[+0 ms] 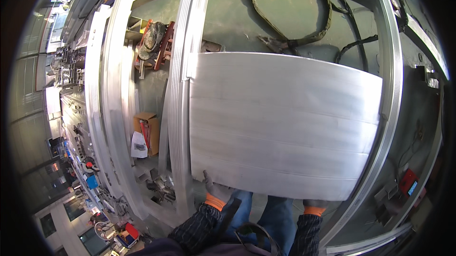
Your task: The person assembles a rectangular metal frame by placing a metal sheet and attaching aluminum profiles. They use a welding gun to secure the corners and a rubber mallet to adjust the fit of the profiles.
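A wide silver metal panel (pixel 285 123) with shallow lengthwise ridges lies in front of me, within the opening of an aluminium frame (pixel 392 90). At the panel's near left corner, my left hand (pixel 217 191), in a grey glove with an orange cuff, grips the edge. Its thumb rests up over the top face and its other fingers are out of sight underneath. My right hand (pixel 314 203), gloved the same way, holds the near edge toward the right; the panel hides its fingers. The panel's left side runs along a grooved frame bar (pixel 178 109).
Beyond the panel, a looped hose or cable (pixel 327 18) lies on the green floor. Several long aluminium bars (pixel 111 90) stand to the left. A cardboard box (pixel 147 132) and a camouflage cap (pixel 153 36) sit between bars. A red device (pixel 408 182) is at right.
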Action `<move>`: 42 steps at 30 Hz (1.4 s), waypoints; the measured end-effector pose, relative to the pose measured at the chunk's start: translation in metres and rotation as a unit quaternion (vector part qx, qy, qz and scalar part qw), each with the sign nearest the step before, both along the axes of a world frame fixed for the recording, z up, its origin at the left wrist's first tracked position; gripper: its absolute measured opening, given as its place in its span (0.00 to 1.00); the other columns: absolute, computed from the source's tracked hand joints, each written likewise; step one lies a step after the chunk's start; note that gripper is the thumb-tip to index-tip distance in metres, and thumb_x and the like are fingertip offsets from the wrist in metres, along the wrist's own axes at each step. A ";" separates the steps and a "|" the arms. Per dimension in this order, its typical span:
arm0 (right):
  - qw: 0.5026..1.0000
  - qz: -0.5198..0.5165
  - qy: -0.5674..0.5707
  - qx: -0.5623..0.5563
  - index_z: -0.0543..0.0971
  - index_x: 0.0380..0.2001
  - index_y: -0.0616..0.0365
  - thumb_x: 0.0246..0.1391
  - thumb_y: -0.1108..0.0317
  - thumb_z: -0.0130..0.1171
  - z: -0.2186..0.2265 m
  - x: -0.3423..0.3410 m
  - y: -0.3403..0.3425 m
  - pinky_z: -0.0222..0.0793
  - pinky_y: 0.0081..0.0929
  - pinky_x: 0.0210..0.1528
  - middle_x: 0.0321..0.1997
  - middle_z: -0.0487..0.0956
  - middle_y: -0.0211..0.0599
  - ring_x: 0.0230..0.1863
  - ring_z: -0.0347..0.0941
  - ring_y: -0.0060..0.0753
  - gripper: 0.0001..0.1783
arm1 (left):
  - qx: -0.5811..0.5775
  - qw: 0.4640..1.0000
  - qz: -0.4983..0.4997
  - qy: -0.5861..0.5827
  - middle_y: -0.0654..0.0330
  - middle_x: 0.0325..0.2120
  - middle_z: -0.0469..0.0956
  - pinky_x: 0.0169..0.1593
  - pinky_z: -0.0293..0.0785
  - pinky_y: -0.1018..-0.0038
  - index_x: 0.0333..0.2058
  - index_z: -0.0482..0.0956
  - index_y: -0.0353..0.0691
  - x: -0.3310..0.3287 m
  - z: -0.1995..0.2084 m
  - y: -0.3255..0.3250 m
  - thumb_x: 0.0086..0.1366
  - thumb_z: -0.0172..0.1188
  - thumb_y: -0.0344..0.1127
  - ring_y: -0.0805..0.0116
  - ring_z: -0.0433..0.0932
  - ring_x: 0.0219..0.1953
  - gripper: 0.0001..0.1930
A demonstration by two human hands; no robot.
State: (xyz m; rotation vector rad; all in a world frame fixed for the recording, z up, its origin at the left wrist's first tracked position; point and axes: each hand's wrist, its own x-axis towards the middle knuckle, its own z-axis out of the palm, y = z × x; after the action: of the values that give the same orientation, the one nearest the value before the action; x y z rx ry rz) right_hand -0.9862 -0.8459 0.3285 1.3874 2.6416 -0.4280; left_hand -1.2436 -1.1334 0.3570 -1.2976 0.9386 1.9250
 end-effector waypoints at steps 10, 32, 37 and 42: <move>0.999 -0.035 0.030 -0.029 0.86 0.49 0.50 0.57 0.48 0.65 -0.008 0.002 -0.005 0.75 0.48 0.56 0.51 0.86 0.40 0.52 0.81 0.54 0.23 | 0.035 0.996 -0.020 0.085 0.54 0.68 0.69 0.69 0.66 0.47 0.70 0.65 0.46 -0.024 -0.004 0.015 0.72 0.55 0.62 0.49 0.67 0.69 0.37; 0.999 -0.008 -0.001 0.043 0.86 0.51 0.50 0.61 0.49 0.61 -0.010 -0.056 0.028 0.76 0.47 0.56 0.51 0.86 0.39 0.54 0.81 0.52 0.23 | -0.093 0.980 -0.171 -0.043 0.55 0.68 0.65 0.74 0.58 0.50 0.70 0.63 0.43 -0.071 0.014 0.049 0.72 0.57 0.60 0.51 0.62 0.71 0.37; 0.994 -0.019 0.060 0.094 0.86 0.51 0.50 0.62 0.47 0.60 -0.031 -0.065 -0.004 0.76 0.47 0.56 0.52 0.86 0.39 0.54 0.81 0.50 0.24 | -0.113 0.976 -0.179 -0.055 0.54 0.69 0.63 0.76 0.56 0.51 0.70 0.62 0.42 -0.075 0.027 0.052 0.74 0.54 0.59 0.51 0.62 0.72 0.36; 0.996 -0.051 -0.046 -0.058 0.85 0.50 0.49 0.62 0.44 0.58 -0.060 -0.080 -0.014 0.75 0.48 0.58 0.52 0.85 0.40 0.53 0.80 0.51 0.24 | -0.097 0.974 -0.203 -0.004 0.54 0.68 0.64 0.75 0.57 0.51 0.70 0.62 0.41 -0.096 0.019 0.061 0.75 0.55 0.55 0.51 0.62 0.71 0.34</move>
State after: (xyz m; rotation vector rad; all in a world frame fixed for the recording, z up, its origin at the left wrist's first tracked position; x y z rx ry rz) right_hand -1.0659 -0.8594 0.2685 1.4723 2.4398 -0.5086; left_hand -1.3397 -1.0728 0.3764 -1.1112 1.3009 1.5409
